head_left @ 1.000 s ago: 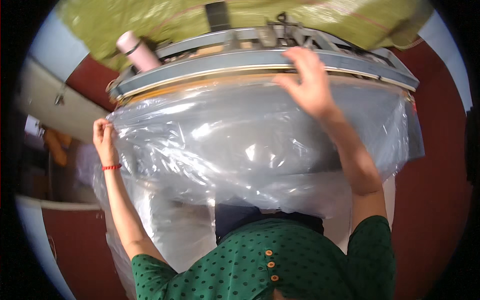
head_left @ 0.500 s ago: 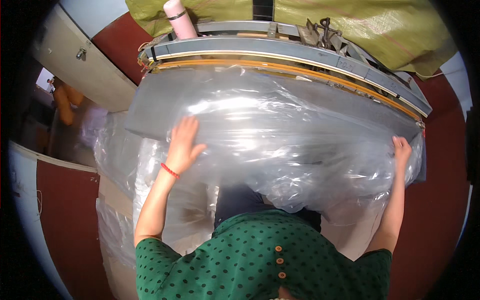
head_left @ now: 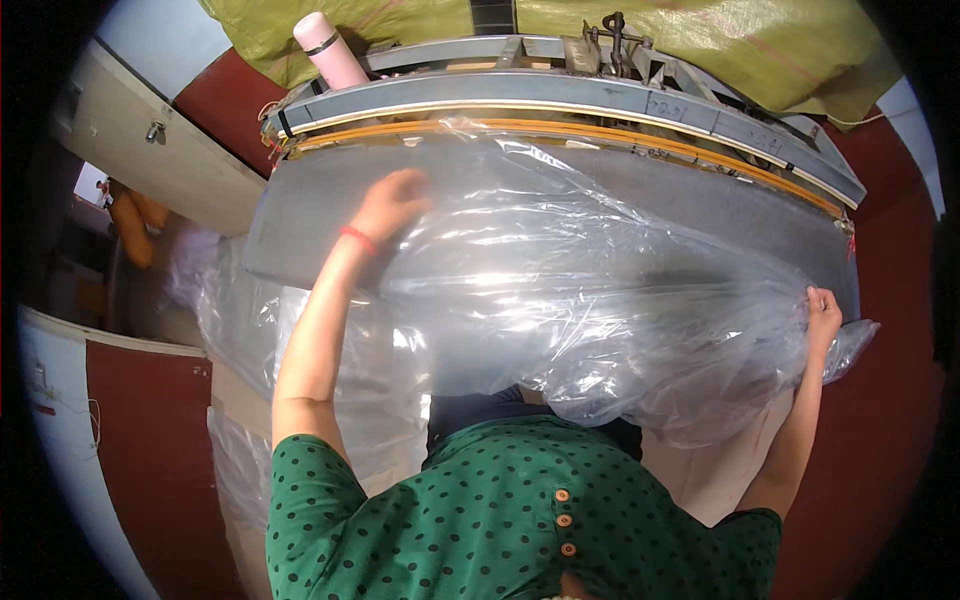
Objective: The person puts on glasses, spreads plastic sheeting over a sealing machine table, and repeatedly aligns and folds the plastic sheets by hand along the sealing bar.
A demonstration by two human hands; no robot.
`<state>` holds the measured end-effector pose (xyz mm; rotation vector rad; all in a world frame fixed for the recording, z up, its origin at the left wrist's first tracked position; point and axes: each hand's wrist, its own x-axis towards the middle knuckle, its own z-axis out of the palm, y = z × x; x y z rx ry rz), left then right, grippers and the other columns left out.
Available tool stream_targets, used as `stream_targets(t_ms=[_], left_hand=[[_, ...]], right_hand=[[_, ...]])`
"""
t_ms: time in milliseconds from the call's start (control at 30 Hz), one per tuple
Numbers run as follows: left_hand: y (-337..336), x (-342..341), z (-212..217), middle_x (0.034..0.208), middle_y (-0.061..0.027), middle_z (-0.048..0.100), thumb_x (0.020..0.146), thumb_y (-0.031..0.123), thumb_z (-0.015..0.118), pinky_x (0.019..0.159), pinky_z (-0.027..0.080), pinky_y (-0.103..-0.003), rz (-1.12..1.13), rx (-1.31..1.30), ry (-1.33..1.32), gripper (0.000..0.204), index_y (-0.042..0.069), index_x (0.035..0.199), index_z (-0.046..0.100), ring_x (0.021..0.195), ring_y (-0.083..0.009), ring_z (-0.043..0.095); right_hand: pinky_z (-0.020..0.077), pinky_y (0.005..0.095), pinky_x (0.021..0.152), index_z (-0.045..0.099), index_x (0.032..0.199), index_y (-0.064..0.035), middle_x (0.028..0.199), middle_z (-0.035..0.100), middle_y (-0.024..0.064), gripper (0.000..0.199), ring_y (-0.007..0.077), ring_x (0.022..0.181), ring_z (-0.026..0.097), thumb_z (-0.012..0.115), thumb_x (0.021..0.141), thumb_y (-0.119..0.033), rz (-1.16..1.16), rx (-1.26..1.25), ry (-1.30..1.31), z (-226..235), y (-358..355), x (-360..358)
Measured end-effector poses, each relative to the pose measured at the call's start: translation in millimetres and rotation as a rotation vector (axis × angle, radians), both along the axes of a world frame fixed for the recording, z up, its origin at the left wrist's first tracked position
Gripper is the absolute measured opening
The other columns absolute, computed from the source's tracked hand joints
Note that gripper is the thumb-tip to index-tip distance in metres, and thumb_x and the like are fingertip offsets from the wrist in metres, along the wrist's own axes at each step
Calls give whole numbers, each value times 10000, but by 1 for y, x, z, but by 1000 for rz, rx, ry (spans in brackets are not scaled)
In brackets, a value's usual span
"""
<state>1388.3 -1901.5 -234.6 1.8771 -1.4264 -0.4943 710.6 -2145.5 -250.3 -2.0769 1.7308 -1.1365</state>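
A large sheet of clear plastic film (head_left: pixel 590 260) lies creased over a grey, table-like surface (head_left: pixel 320 200) and hangs down its near side. My right hand (head_left: pixel 824 315) is closed on the film at the right end, pinching its edge between thumb and fingers. My left hand (head_left: pixel 393 205) is over the left part of the sheet, slightly blurred, thumb apart from the fingers, with nothing visible in it. Whether it touches the film I cannot tell.
A metal frame (head_left: pixel 420 92) with orange strips (head_left: pixel 560 132) runs along the far edge. On it stand a pink bottle (head_left: pixel 332 55) and a dark metal clamp (head_left: pixel 617 45). Yellow-green sheeting (head_left: pixel 700 40) hangs behind. More plastic film (head_left: pixel 240 300) drapes at the left, near a door (head_left: pixel 150 150).
My left hand has moved away from me and slightly right across the film. My right hand has shifted slightly right and nearer with the film edge, and the sheet has slid nearer, baring more grey surface.
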Motion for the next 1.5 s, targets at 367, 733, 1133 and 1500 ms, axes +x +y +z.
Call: stream_targets(t_ms=[367, 733, 1133, 1500], left_hand=[[-23, 12, 30, 668, -1, 559, 766, 118, 581, 618, 416, -235, 103, -50, 244, 88, 32, 747, 576, 651, -89, 500], [-66, -52, -13, 625, -119, 558, 739, 57, 614, 537, 424, -265, 155, -240, -374, 104, -2, 736, 528, 537, -156, 515], [-75, -84, 10, 622, -80, 576, 682, 235, 691, 558, 436, -323, 325, -154, -360, 239, 44, 778, 584, 589, -224, 569], [-86, -53, 29, 641, -36, 524, 807, 153, 513, 534, 407, -256, 255, -508, 314, 129, 33, 774, 545, 583, -130, 500]], right_hand=[[389, 244, 576, 565, 757, 9, 612, 516, 15, 236, 91, 600, 438, 615, 789, -220, -66, -4, 21, 6, 4, 6], [357, 189, 641, 583, 788, -21, 724, 526, -40, 148, 47, 676, 442, 568, 829, -162, -28, 279, -347, 6, 57, -103], [370, 195, 644, 582, 790, -51, 732, 534, -43, 125, 47, 681, 458, 588, 818, -173, -37, 356, -511, -3, 105, -121], [399, 228, 687, 601, 914, -28, 819, 568, 1, 191, 95, 760, 497, 588, 821, -194, -197, 68, -856, 26, 10, -48]])
